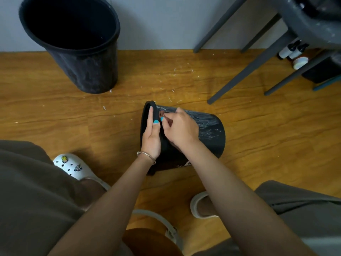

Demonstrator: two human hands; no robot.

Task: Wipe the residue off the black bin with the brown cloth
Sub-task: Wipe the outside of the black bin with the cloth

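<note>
Head view: the bin (208,130) lies on its side on the floor (55,111) at the frame's centre, mouth toward nine o'clock, white streaks of residue (212,126) across its upper wall. The left hand (151,137) grips the rim, fingers curled over the edge. The right hand (180,127) is bunched on the wall just beside the rim, pinching a scrap of cloth (162,114) (only a brown sliver shows).

Risks, as I judge them: a round bin on its side could roll under a hard stroke if the rim grip slackens, and so small a wad may smear residue rather than lift it. A second bin (77,52) stands at eleven o'clock.

No brand, label or writing can be read anywhere.
</note>
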